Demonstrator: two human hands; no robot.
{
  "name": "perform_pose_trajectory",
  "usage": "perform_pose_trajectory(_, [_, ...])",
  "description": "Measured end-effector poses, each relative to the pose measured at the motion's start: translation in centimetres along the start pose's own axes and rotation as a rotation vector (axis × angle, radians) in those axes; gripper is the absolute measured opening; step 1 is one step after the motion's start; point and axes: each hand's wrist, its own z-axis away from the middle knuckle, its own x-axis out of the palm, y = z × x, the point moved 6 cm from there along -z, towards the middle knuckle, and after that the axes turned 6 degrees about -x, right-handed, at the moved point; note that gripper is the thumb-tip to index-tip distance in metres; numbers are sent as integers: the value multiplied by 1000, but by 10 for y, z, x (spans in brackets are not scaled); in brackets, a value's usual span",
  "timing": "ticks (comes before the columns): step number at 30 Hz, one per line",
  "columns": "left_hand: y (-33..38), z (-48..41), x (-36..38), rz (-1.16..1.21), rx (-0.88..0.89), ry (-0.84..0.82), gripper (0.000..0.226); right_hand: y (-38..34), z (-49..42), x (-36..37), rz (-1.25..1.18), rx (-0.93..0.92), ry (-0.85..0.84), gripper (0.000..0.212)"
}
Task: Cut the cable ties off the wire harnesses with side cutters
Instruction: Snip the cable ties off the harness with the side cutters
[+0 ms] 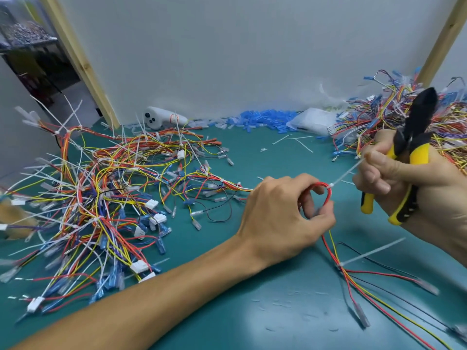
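Observation:
My left hand [283, 218] grips a looped wire harness [326, 195] of red and yellow wires over the green mat. A white cable tie [346, 174] sits on the loop, its tail running up to the right. My right hand [409, 188] pinches that tail between thumb and forefinger while its other fingers hold the yellow-and-black side cutters [414, 137], jaws pointing up and away from the tie. The harness's loose ends [353, 281] trail toward the lower right, with a second cable tie [371, 252] on them.
A large tangle of tied harnesses [106, 188] covers the left of the mat. Another pile [394, 114] lies at the back right. Blue terminal sleeves [265, 120], a white plastic bag [313, 122] and a white device [161, 117] line the back wall. Cut tie pieces [300, 142] are scattered mid-mat.

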Motion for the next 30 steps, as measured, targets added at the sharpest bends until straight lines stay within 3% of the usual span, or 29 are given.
perform_pose_trajectory(4, [-7,-4,4,74,-54,-110,22,-2,-1,-3,-19,-10,57,12])
perform_pose_trajectory(10, [-18,-8,8,236,-133,-159,7,-4,-2,-8,70,-40,106,7])
perform_pose_trajectory(15, [-28,-8,11,542,-224,-196,11,-3,1,-4,238,-127,122,11])
perform_pose_trajectory(18, [-30,-10,9,647,-223,-164,14,-1,3,4,417,-177,106,10])
perform_pose_trajectory(24, [-37,-11,1,759,-221,1,6,19,8,3,668,-24,-90,51])
perform_pose_trajectory(28, [-36,-10,-3,751,-209,29,10,21,9,2,910,-152,3,28])
perform_pose_trajectory(30, [-35,-9,-4,736,-200,45,9,22,9,3,980,-169,3,31])
